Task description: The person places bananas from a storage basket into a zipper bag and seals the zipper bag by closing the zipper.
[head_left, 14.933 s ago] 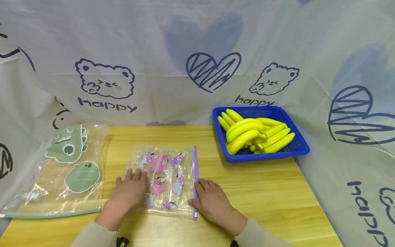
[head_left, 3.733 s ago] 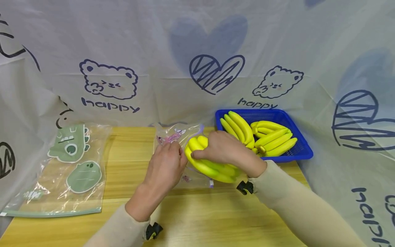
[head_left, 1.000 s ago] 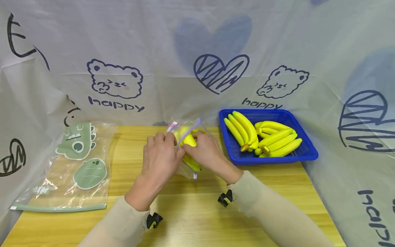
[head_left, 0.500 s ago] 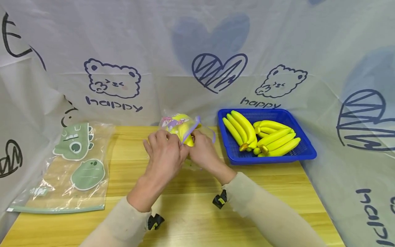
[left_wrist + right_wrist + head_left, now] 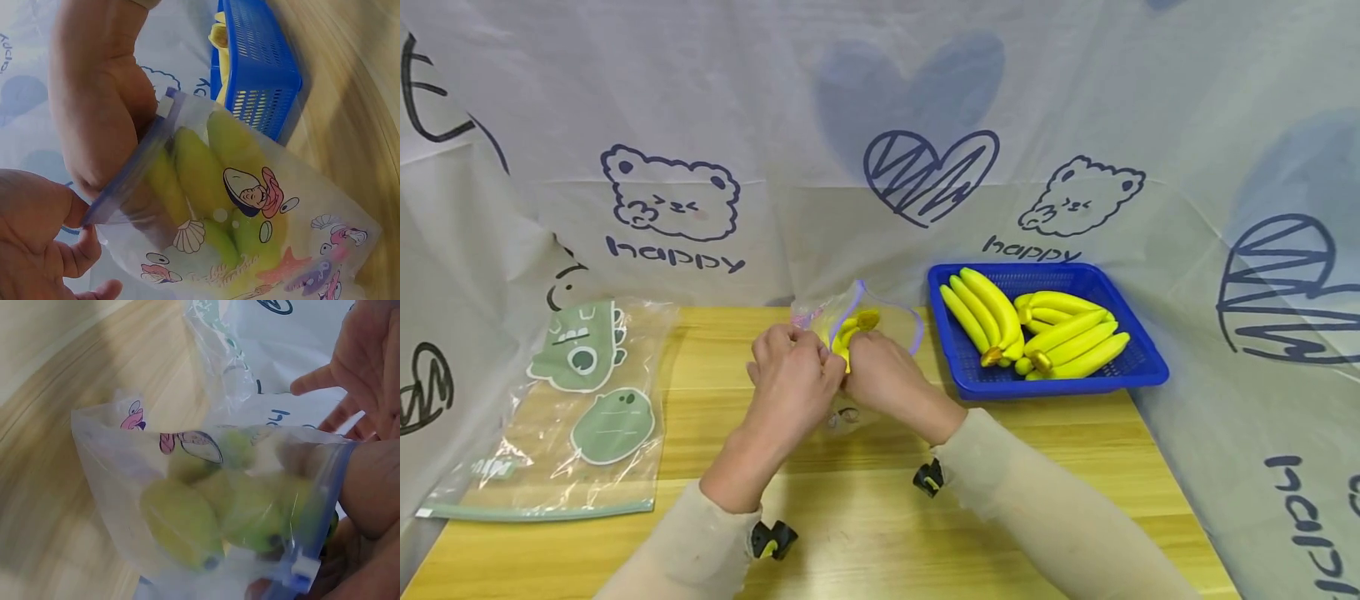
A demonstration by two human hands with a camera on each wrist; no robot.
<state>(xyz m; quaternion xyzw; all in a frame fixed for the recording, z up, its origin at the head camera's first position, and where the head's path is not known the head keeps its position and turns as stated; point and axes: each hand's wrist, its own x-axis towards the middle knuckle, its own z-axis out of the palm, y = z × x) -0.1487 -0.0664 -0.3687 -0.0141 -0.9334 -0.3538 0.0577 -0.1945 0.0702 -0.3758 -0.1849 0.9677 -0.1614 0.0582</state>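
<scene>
A clear zip bag (image 5: 325, 215) printed with pink and white cartoon figures has its purple-edged mouth spread apart. Inside, through the plastic, shows a bunch of yellow-green bananas (image 5: 200, 165); its brown stem end (image 5: 868, 319) shows at the mouth in the head view. My left hand (image 5: 795, 371) pinches the bag's purple rim between thumb and finger. My right hand (image 5: 891, 379) reaches in through the mouth and holds the bananas, its fingers partly hidden by the bag and the fruit. In the right wrist view the rounded banana tips (image 5: 181, 525) point toward the slider side.
A blue plastic basket (image 5: 1051, 390) with more banana bunches (image 5: 1078, 342) stands at the back right. On the left lies a flat clear zip bag (image 5: 580, 417) with green dinosaur prints. A patterned white cloth (image 5: 805, 225) hangs behind the wooden table (image 5: 880, 517).
Since the earliest frame the small bag has moved off the table into my hands and one bunch has left the basket. Over the last second the bunch has turned in the bag, its stem now showing.
</scene>
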